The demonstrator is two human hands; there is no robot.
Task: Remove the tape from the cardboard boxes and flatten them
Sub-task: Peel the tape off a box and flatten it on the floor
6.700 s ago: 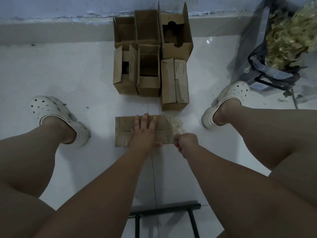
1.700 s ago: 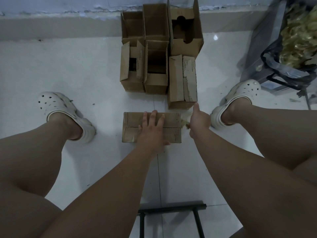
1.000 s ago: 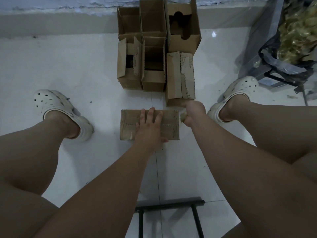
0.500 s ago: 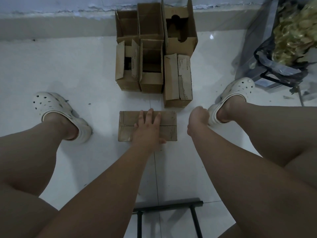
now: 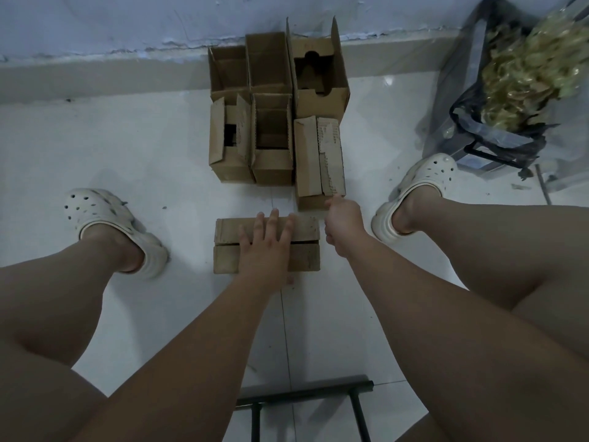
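Head view
Near box (image 5: 230,258): lies on the floor (image 5: 127,154) between the feet, flaps closed.
Left hand (image 5: 266,247): palm pressing the box top, fingers straight and spread.
Right hand (image 5: 342,223): just beside the box's right end; fingers seemingly curled, grip cannot be told.
Other boxes (image 5: 271,138): clustered by the wall.

Head view, downward (wide-angle); floor (image 5: 95,138) seemingly near

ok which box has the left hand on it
The lone closed box nearest the person, lying apart from the other boxes; the left hand lies flat on its top.
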